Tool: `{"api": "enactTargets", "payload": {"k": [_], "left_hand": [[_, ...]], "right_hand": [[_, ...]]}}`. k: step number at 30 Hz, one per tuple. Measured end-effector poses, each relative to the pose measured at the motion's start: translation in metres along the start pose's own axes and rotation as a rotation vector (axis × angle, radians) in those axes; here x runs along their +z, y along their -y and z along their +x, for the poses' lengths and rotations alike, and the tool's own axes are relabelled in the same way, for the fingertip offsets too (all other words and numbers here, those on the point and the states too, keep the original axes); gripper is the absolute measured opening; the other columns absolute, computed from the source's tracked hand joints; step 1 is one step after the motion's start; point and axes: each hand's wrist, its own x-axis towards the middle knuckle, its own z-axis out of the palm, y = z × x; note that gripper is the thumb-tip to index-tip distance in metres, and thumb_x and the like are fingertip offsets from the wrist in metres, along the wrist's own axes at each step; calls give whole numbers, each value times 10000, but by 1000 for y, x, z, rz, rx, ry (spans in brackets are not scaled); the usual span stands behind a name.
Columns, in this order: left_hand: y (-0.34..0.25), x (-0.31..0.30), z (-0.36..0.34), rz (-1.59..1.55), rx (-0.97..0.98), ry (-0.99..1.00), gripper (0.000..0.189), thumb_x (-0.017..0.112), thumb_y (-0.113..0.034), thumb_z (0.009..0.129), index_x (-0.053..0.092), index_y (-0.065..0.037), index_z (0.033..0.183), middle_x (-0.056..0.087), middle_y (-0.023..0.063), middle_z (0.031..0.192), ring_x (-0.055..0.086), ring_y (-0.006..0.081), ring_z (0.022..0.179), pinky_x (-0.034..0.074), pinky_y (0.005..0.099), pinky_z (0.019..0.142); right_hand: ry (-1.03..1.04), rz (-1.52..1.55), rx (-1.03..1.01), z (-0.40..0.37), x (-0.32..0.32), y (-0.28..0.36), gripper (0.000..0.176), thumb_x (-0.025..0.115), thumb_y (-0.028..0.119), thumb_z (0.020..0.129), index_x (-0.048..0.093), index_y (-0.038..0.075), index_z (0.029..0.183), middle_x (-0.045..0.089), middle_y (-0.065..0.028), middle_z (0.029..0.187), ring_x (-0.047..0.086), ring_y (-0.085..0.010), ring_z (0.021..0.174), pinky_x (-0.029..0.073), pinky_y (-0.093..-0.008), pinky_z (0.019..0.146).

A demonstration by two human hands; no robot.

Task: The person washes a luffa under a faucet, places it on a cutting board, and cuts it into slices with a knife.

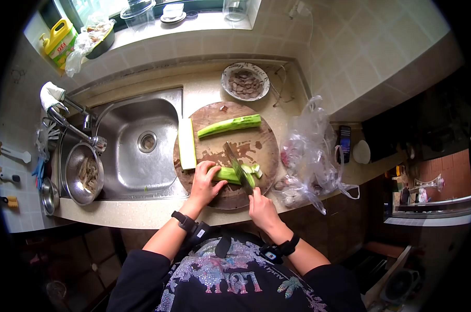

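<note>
Head view - slicing in progress, by my read. Left hand (207, 183) is curled over the green vegetable (227, 175) and pins it to the round cutting board (264, 138), near the board's front edge. Right hand (261, 207) is closed around the handle of the knife (238, 165), with the blade down across the vegetable just beside the left fingertips.

A few cut pieces (255, 169) lie at the blade's far side, so the cutting runs from the person's right end toward the left hand.

The next cut calls for the left fingers to shift back along the vegetable, knuckles kept clear of the blade, and the stroke kept square and even.

The vegetable's long axis runs left-right across the board, dipping slightly toward the person at the right; its cut end points right. The blade crosses it at a slant.

A second green length (230, 126) and a pale strip (187, 143) sit further back on the board - uncut. The board rests on the counter (201, 93), right of the sink (126, 156)
</note>
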Motion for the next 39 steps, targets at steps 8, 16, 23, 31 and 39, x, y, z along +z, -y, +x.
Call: {"api": "enactTargets", "payload": {"k": [8,16,23,31,39], "left_hand": [[4,0,-3,-22,-25,8,401,749,-104,618,590,-29,979,533,139,1054,481,337,1040,422,406,891],[11,1,-7,-57,-11,-14,375,731,-95,644,601,-29,990,541,139,1076,479,345,1071,419,411,912],[15,-1,-10,-53,-30,3,388,721,-79,656,595,-14,1018,535,161,1102,480,358,1084,419,411,921],[13,-9,-20,-11,-68,-32,375,662,-32,708,566,7,1068,502,191,1153,481,369,1091,417,410,925],[14,-6,-23,-10,-73,-50,346,639,-18,722,568,7,1060,510,184,1139,495,356,1069,427,396,913]], "right_hand": [[45,-28,60,19,12,-1,189,451,137,885,399,-25,969,571,-269,650,567,-447,627,455,-515,548],[62,-27,36,9,5,7,183,463,108,877,392,-23,983,565,-256,626,566,-445,620,456,-512,547],[51,-27,12,18,10,6,218,464,104,874,398,-46,1018,567,-256,629,568,-447,620,457,-511,550],[47,-102,5,23,20,6,160,452,133,881,388,-6,925,573,-239,612,581,-428,593,471,-508,527],[51,-76,18,14,7,17,168,457,143,877,405,-4,939,585,-236,627,588,-428,611,476,-511,543]]}}
